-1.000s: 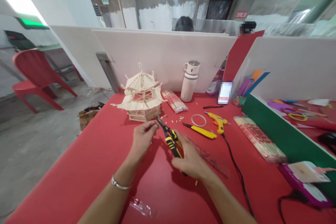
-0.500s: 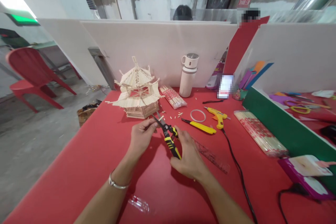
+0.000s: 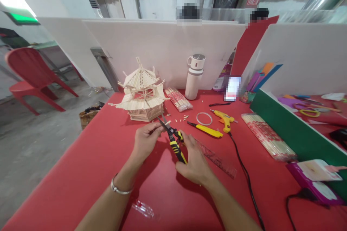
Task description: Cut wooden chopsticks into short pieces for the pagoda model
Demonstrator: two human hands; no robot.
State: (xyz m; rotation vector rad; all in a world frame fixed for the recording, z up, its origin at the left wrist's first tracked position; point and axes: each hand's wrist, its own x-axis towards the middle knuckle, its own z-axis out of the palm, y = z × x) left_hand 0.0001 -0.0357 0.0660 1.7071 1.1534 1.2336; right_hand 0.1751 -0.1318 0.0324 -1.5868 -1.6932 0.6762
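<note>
My left hand point(image 3: 147, 140) is closed in a pinch on a short wooden stick point(image 3: 167, 122), whose pale end pokes out past the blades. Black-and-yellow shears point(image 3: 176, 147) are in my right hand point(image 3: 195, 161), its fingers wrapped round the handles. The blades stand apart on either side of the stick. Just beyond my hands is a pagoda model point(image 3: 142, 94) built of pale sticks, with two tiers of roof. Small cut stick pieces point(image 3: 185, 117) lie scattered to the right of the blades.
On the red table point(image 3: 67, 187) lie a yellow utility knife point(image 3: 208, 131), a glue gun point(image 3: 223, 120) with its cord, a clear ruler point(image 3: 218, 158), a ring point(image 3: 204, 118) and stick packs point(image 3: 267, 137). A white bottle point(image 3: 194, 77) stands by the partition point(image 3: 151, 47).
Both hands, the shears and the stick keep nearly the same place. The view has shifted very slightly.
</note>
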